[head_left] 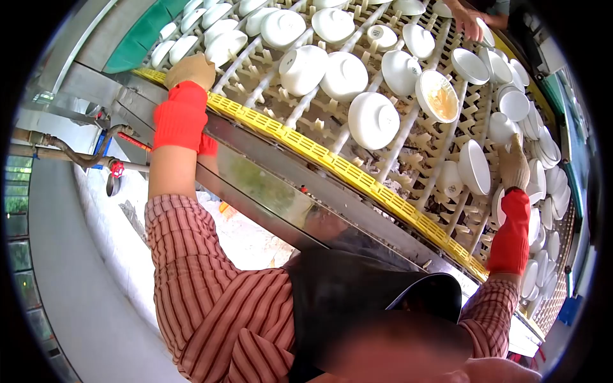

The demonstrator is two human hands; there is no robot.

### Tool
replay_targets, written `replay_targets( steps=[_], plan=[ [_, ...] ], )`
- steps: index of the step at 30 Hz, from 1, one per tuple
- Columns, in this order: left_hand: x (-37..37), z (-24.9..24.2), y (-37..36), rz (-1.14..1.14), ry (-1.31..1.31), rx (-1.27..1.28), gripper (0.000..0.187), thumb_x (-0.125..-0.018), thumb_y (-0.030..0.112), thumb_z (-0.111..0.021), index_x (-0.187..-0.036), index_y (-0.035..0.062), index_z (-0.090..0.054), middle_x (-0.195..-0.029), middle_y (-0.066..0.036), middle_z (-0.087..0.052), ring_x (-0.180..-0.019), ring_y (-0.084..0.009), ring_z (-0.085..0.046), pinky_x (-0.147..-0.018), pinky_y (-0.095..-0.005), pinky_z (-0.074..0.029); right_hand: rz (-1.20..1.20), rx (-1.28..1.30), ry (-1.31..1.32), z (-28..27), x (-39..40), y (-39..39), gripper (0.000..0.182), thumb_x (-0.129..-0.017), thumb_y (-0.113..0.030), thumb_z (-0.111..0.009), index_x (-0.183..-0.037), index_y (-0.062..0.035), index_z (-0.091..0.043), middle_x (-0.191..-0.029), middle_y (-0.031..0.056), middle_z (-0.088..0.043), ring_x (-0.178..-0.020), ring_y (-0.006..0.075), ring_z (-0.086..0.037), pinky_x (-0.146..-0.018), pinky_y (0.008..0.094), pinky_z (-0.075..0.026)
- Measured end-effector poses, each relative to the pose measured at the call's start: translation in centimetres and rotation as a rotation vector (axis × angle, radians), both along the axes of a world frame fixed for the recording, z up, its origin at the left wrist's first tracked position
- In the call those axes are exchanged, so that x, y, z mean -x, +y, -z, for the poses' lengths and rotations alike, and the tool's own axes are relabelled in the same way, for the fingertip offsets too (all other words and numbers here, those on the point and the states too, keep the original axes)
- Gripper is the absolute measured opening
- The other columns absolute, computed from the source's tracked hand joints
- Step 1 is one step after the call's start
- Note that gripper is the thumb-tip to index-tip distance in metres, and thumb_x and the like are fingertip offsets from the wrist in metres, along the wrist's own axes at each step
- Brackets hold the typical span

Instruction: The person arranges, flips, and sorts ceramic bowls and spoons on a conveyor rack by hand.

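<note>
My left hand, in a beige glove with a red cuff, rests at the yellow edge of the rack belt, beside small white bowls; its fingers are hidden behind the back of the hand. At the right, my right hand wears the same kind of glove and reaches over the belt. Its fingertips are closed at the lower edge of a white bowl. Between the hands, white bowls stand tilted or upside down on the pegs, and one tilted bowl has orange-brown residue inside.
A yellow strip runs along the near edge of the belt, above a metal ledge. Another person's hand is at the far side. Pipes with a red valve are at the left, and more bowls crowd the right.
</note>
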State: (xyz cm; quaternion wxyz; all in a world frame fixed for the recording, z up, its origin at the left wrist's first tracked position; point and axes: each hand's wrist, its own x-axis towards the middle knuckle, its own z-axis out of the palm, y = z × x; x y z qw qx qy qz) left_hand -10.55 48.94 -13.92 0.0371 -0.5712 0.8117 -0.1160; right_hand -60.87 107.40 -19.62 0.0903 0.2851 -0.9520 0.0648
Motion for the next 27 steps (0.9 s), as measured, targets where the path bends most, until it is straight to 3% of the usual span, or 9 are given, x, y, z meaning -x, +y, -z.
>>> replay_targets(
  steps=[4, 7, 8, 10, 14, 18, 22, 25, 27],
  plan=[
    [0.9, -0.9, 1.1, 0.086, 0.083, -0.055, 0.051, -0.111, 0.045, -0.049, -0.138, 0.0107, -0.076, -0.142, -0.021, -0.073, -0.127, -0.0449, -0.070, -0.109, -0.0551, -0.055, -0.165, 0.334, -0.160, -1.7, 0.4, 0.8, 0.067, -0.101, -0.036, -0.073, -0.157, -0.0012, -0.061, -0.145, 0.0236, -0.072, -0.133, 0.0316, -0.071, -0.112, 0.0397, -0.052],
    [1.5, -0.4, 1.1, 0.212, 0.657, -0.096, 0.055, -0.111, 0.046, -0.045, -0.138, 0.0095, -0.075, -0.142, -0.024, -0.072, -0.130, -0.0483, -0.067, -0.113, -0.0559, -0.051, -0.257, 0.617, -0.746, -7.0, -4.9, -3.5, 0.063, -0.108, -0.030, -0.071, -0.161, 0.0011, -0.056, -0.152, 0.0190, -0.070, -0.139, 0.0292, -0.067, -0.117, 0.0375, -0.050],
    [1.6, -0.1, 0.7, 0.220, 0.671, -0.127, 0.059, -0.110, 0.050, -0.044, -0.141, 0.0098, -0.073, -0.144, -0.024, -0.071, -0.133, -0.0488, -0.065, -0.115, -0.0546, -0.049, -0.569, 0.421, -0.329, -7.8, -5.1, -5.4, 0.058, -0.111, -0.029, -0.067, -0.160, 0.0004, -0.058, -0.151, 0.0178, -0.070, -0.136, 0.0267, -0.068, -0.115, 0.0370, -0.051],
    [1.6, 1.1, -0.9, 0.233, 0.699, -0.182, 0.068, -0.109, 0.060, -0.043, -0.147, 0.0104, -0.070, -0.149, -0.026, -0.067, -0.139, -0.0497, -0.061, -0.119, -0.0520, -0.046, -0.865, 0.361, -0.072, -10.8, -9.0, -10.7, 0.049, -0.114, -0.023, -0.064, -0.157, -0.0011, -0.061, -0.149, 0.0156, -0.072, -0.131, 0.0234, -0.070, -0.113, 0.0361, -0.054],
    [1.0, 2.7, -2.1, 0.169, 0.882, -0.271, 0.086, -0.105, 0.074, -0.041, -0.155, 0.0078, -0.065, -0.154, -0.028, -0.064, -0.148, -0.0477, -0.056, -0.123, -0.0488, -0.042, -1.030, 0.740, -0.180, -10.5, -16.8, -24.4, 0.042, -0.103, -0.008, -0.076, -0.143, 0.0008, -0.069, -0.130, 0.0114, -0.078, -0.118, 0.0233, -0.074, -0.104, 0.0355, -0.059],
    [1.3, 1.0, 0.6, 0.149, 0.802, -0.196, 0.087, -0.106, 0.075, -0.039, -0.150, 0.0058, -0.069, -0.151, -0.030, -0.066, -0.145, -0.0486, -0.058, -0.122, -0.0501, -0.043, -0.999, 0.478, -0.071, -7.8, -20.2, -27.5, 0.041, -0.104, -0.021, -0.079, -0.139, -0.0034, -0.070, -0.135, 0.0176, -0.076, -0.120, 0.0264, -0.076, -0.104, 0.0367, -0.062],
    [1.4, 0.9, 0.4, 0.220, 0.739, -0.207, 0.080, -0.109, 0.070, -0.036, -0.142, 0.0078, -0.073, -0.141, -0.029, -0.071, -0.134, -0.0508, -0.064, -0.118, -0.0552, -0.046, -0.748, 0.817, -0.580, -5.2, -18.9, -23.1, 0.063, -0.108, -0.037, -0.074, -0.159, -0.0036, -0.057, -0.141, 0.0137, -0.076, -0.125, 0.0279, -0.076, -0.105, 0.0380, -0.060],
    [2.4, 1.7, 1.5, 0.302, 0.517, -0.098, 0.073, -0.110, 0.064, -0.036, -0.147, 0.0115, -0.071, -0.140, -0.025, -0.073, -0.133, -0.0478, -0.066, -0.117, -0.0555, -0.047, -0.575, 0.458, -0.151, -5.4, -15.2, -18.6, 0.076, -0.106, -0.043, -0.075, -0.166, -0.0038, -0.049, -0.151, 0.0130, -0.072, -0.131, 0.0250, -0.073, -0.110, 0.0361, -0.057],
    [3.3, -0.8, 4.8, 0.219, 0.338, -0.065, 0.065, -0.114, 0.057, -0.034, -0.146, 0.0146, -0.070, -0.138, -0.021, -0.075, -0.128, -0.0452, -0.069, -0.110, -0.0561, -0.053, -0.499, 0.535, -0.172, -2.5, -11.7, -16.6, 0.087, -0.099, -0.052, -0.077, -0.165, -0.0019, -0.049, -0.146, 0.0216, -0.072, -0.133, 0.0358, -0.071, -0.111, 0.0429, -0.056]
  ],
)
